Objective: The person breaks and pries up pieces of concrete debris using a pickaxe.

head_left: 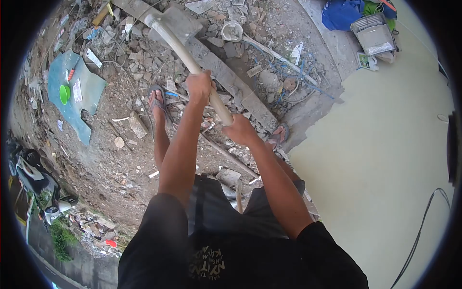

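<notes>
A hoe with a long pale wooden handle [180, 50] slants across the upper middle of the head view. Its grey, dirt-coated blade [182, 24] lies at the far end, over the rubble by a concrete beam. My left hand [198, 85] is wrapped around the handle midway along. Closer to me, my right hand [239, 130] grips the handle near its end. Broken concrete and stones surround the concrete beam [236, 84], which runs diagonally below the handle.
A sheet of greenish glass [89, 113] carries a green cup [64, 94] and a red-handled tool [71, 74]. Nearby are a white bucket [232, 31], a pole [281, 59], a pale wall [375, 154], bags [342, 14] and a motorbike [41, 180].
</notes>
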Demonstrator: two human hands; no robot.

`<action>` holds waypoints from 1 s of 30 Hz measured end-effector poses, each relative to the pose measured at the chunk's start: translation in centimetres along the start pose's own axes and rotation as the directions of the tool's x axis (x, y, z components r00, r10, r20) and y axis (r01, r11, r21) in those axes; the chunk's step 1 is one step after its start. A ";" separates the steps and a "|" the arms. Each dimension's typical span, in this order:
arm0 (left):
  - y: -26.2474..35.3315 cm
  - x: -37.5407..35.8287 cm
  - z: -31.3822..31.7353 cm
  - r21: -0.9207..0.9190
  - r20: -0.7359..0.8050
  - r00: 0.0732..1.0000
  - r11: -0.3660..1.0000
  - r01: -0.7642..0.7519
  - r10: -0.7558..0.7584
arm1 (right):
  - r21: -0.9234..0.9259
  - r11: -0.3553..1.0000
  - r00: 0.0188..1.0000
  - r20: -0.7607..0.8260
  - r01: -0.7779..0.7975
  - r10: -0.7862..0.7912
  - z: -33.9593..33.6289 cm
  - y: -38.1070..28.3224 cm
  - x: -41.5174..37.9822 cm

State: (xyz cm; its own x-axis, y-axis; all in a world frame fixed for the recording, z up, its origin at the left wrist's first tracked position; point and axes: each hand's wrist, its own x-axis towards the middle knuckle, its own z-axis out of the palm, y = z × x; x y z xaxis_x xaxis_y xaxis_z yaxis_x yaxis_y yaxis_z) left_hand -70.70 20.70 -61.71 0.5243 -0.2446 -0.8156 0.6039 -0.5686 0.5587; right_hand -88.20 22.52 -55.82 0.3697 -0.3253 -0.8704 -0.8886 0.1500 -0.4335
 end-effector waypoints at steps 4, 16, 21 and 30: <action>-12.7 -7.7 4.9 -0.035 0.063 0.923 0.924 0.381 -0.379 | -0.141 0.980 0.989 -0.065 -0.138 0.130 -1.1 8.5 -10.5; 3.9 -4.8 -0.9 -0.113 -0.186 0.973 0.981 -0.159 0.136 | 0.001 0.979 0.977 0.064 0.203 -0.203 -2.8 -0.6 0.1; -13.9 -6.1 5.1 0.117 -0.028 0.907 0.900 0.420 -0.420 | 0.019 0.970 0.966 -0.077 -0.244 0.245 1.2 9.6 -8.5; -0.2 -7.3 -3.0 -0.127 -0.088 0.995 0.991 0.031 -0.043 | -0.028 0.996 0.996 0.021 0.088 -0.087 0.5 0.5 -5.5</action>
State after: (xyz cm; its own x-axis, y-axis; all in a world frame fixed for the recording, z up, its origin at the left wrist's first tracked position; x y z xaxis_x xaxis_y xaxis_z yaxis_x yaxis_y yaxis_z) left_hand -72.81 24.95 -55.43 0.5490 -0.1497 -0.8223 0.6912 -0.4719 0.5473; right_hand -90.55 24.82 -51.41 0.4515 -0.3179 -0.8337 -0.8598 0.0949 -0.5018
